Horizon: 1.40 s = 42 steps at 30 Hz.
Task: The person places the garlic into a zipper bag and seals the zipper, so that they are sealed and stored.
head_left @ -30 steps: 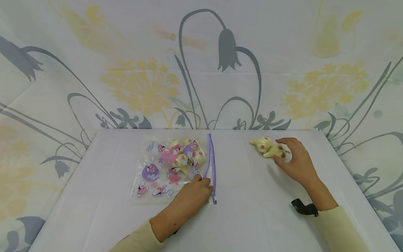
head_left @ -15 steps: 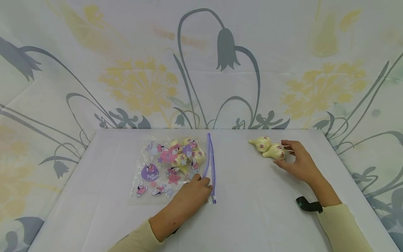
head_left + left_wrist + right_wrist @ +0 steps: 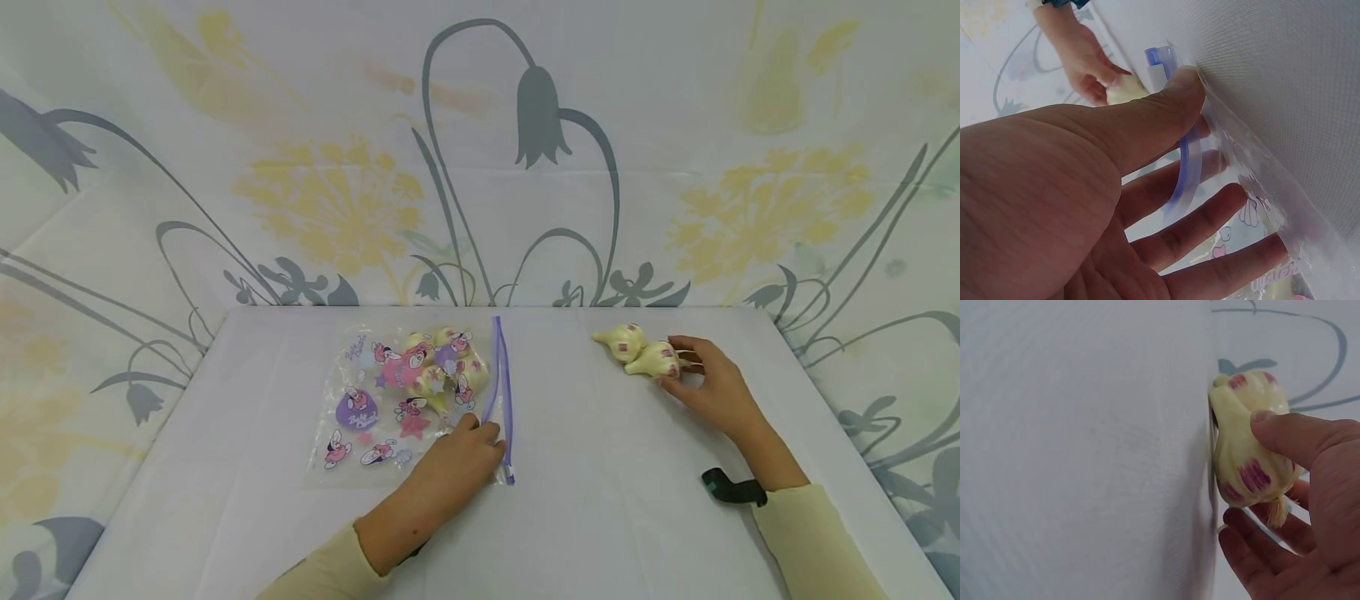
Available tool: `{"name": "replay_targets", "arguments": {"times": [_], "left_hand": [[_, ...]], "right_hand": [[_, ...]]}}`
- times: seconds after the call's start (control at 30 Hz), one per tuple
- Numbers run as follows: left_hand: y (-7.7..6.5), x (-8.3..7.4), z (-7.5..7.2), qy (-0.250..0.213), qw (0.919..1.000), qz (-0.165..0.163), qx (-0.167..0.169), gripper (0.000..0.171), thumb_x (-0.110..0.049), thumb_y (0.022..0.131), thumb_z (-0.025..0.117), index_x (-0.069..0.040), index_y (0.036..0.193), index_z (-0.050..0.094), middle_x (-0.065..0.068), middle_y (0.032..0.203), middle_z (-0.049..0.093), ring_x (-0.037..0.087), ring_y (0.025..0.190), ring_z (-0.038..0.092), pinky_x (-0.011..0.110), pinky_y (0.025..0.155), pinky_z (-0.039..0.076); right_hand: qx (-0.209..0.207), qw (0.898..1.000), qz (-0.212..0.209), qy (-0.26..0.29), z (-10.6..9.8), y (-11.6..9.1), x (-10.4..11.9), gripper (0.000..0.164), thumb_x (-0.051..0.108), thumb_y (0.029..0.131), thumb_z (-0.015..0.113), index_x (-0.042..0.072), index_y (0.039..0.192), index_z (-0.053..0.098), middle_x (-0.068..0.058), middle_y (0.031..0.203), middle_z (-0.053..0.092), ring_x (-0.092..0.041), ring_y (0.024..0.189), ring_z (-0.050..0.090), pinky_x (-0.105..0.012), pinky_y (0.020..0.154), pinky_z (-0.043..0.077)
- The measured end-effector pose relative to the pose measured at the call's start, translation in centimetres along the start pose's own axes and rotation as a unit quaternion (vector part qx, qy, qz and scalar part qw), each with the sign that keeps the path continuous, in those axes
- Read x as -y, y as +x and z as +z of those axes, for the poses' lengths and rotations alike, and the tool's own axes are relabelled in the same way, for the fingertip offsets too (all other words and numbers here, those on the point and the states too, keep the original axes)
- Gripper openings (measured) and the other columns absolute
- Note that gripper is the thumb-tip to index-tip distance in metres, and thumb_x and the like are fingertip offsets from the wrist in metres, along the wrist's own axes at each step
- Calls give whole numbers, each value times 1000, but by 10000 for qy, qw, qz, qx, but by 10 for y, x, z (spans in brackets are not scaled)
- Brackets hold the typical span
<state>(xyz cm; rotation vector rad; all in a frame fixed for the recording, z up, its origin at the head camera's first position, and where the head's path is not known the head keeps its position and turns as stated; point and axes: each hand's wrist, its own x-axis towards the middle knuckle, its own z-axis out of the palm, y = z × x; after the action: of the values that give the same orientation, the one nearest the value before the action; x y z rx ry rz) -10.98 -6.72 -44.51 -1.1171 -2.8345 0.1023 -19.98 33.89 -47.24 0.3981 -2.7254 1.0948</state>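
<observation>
My left hand [image 3: 461,458] holds the mouth of a clear printed zip bag [image 3: 357,410] near the purple strip [image 3: 507,375]. In the left wrist view, its thumb is at the film's edge and its fingers spread behind. Several pale bulbs [image 3: 474,368] show inside the bag. At the right, my right hand [image 3: 708,383] grips a garlic bulb [image 3: 654,361] at its root end. The right wrist view shows the thumb on the bulb [image 3: 1241,450], fingers around its base, and the bulb lying at the table. Another garlic bulb [image 3: 624,340] lies against it.
A white cloth covers the table [image 3: 585,500]. Behind it hangs a flower-printed curtain [image 3: 645,208]. A black curved piece [image 3: 731,487] sits at the right wrist.
The right hand drew back slightly from the nearer garlic bulb, then came in to its root end again. That bulb turned a little. The left hand and bag stay put.
</observation>
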Motion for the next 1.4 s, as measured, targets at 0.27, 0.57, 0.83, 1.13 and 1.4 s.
{"name": "replay_targets", "arguments": {"times": [0.27,0.57,0.83,1.13,1.4], "left_hand": [[0,1,0,-222,9997,-80,34,25,-21,94,82,-16,119,82,0,116,72,20,100,60,27,78,62],[0,1,0,-216,9997,-92,11,25,-21,94,82,-15,118,82,0,114,72,20,99,59,27,77,62],[0,1,-1,-228,9997,-83,5,24,-22,94,82,-15,117,82,0,113,72,19,98,59,26,76,62],[0,0,0,-304,9995,-94,39,25,-22,94,82,-15,118,82,0,115,72,20,99,60,27,79,62],[-1,0,-2,-278,9995,-103,103,26,-20,93,82,-15,120,82,1,117,73,20,99,60,27,82,62]], "right_hand": [[-194,9996,-225,33,-4,-1,6,65,0,88,84,-7,144,53,-27,136,59,-1,114,57,-2,89,45],[-327,9969,-697,148,-7,3,18,63,-5,83,86,-6,140,57,-24,135,62,17,112,50,-4,89,48],[-209,9960,-851,149,-5,3,35,62,-5,83,86,-4,140,58,-21,133,62,13,113,52,-6,90,49],[-67,9920,-1212,356,5,9,48,63,-7,81,87,-3,138,60,-20,134,63,10,115,55,-6,91,48],[136,9901,-1318,458,18,13,57,60,-7,83,85,-2,136,59,-16,131,64,3,113,58,-6,94,48]]}}
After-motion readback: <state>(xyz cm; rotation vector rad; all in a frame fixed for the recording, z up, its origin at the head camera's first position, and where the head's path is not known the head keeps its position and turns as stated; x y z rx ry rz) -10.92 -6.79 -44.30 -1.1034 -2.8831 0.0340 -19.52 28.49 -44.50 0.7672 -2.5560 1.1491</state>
